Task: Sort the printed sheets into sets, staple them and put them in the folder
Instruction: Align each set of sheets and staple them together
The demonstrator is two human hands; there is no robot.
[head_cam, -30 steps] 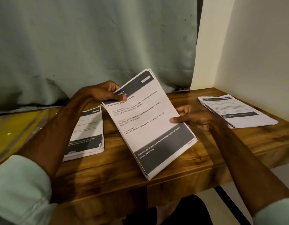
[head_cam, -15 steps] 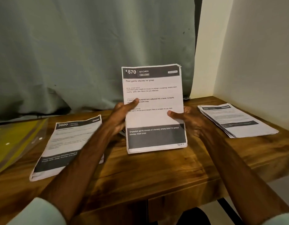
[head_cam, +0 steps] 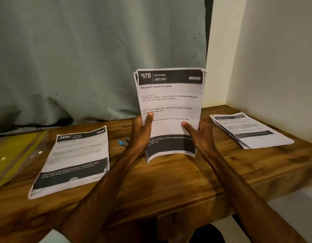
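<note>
Sheets [head_cam: 169,102] headed "1670 Kitchen" stand upright at the centre of the frame, their lower short edge resting on the table [head_cam: 169,186]. The left hand [head_cam: 141,132] grips their left edge, thumb across the printed face. The right hand [head_cam: 200,135] grips the right edge the same way, with its other fingers hidden behind the paper. Holding them on end like this looks like squaring them before stapling: the top corners are a little ragged, with several edges fanned out, and the lower left corner bows forward.

The paper is thin, white and limp, with dark bands printed across the top and bottom. It curves slightly instead of standing stiff, so it probably needs support on both sides.

Two more sets lie flat, well apart, which keeps the sets from mixing. The left pile [head_cam: 72,158], headed "3800", sits at lower left with its edges loosely aligned. The right pile [head_cam: 251,130] lies near the wall [head_cam: 274,58] at right, slightly fanned.

The folder [head_cam: 13,151], glossy yellow plastic with a clear flap, lies at the left edge of the frame beside the left pile, and I cannot tell whether it holds any sheets. A small blue object [head_cam: 122,142] shows just behind the left wrist; what it is cannot be told. The table is varnished wood with strong grain, and a creased grey-green curtain [head_cam: 81,58] hangs behind it.
</note>
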